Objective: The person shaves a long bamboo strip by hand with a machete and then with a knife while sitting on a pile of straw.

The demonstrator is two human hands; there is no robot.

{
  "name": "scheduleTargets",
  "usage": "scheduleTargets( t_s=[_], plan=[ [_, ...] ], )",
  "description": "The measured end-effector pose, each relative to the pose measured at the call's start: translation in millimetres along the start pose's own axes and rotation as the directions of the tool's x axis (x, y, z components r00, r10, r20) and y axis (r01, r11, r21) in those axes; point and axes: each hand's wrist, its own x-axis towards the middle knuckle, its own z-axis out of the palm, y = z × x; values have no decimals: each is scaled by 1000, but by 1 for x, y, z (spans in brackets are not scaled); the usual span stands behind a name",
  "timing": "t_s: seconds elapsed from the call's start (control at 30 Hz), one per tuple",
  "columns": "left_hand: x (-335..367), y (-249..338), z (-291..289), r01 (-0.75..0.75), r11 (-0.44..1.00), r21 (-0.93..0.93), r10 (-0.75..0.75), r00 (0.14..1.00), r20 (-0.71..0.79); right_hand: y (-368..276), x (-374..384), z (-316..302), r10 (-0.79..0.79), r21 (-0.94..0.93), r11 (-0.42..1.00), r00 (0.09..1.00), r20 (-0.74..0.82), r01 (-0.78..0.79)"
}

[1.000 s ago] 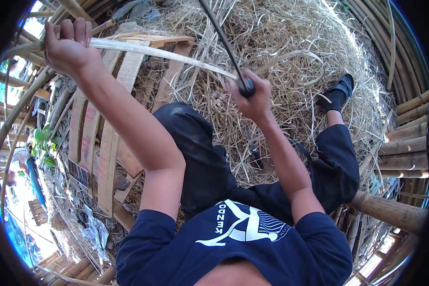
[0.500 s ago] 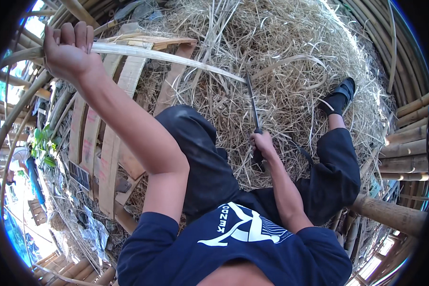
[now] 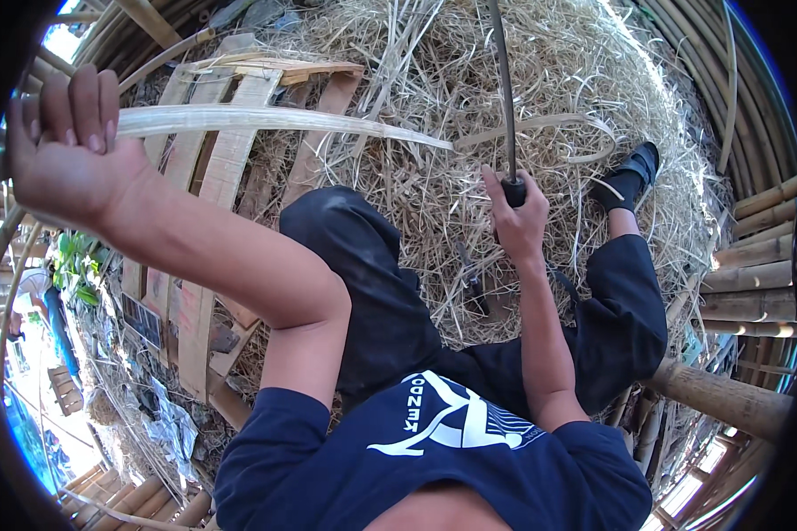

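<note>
My left hand (image 3: 78, 164), raised at the far left, is closed around a long pale bamboo strip (image 3: 266, 119). From the fist the strip runs rightward, its thin end over the shavings in front of me. A narrow curl of bamboo (image 3: 584, 121) loops away from that end; whether the two are joined I cannot tell. My right hand (image 3: 518, 217) grips the black handle of a long knife (image 3: 506, 88), whose thin dark blade points away from me, crossing above the curl. Below that hand a small dark tool (image 3: 475, 288) lies partly buried in shavings.
Bamboo shavings (image 3: 416, 221) cover the ground between my legs. A slatted wooden pallet (image 3: 230, 155) lies at the left. A thick bamboo pole (image 3: 726, 398) extends by my right leg, and bamboo rails (image 3: 753, 288) line the right side. A person (image 3: 49, 310) is at the far left.
My left hand has come lower and further left, the strip still in it. My right hand has lifted the knife up and right, its blade away from the strip's end.
</note>
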Motion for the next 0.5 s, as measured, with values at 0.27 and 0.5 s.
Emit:
scheduleTargets(
  t_s=[0.27,0.5],
  plan=[
    [-7,2,15,-5,998,55,8,998,-67,9,-8,1,38,31,999,999,0,-38],
    [-9,19,8,-7,994,112,14,998,-62,0,-7,0,34,80,996,999,12,-34]
  ],
)
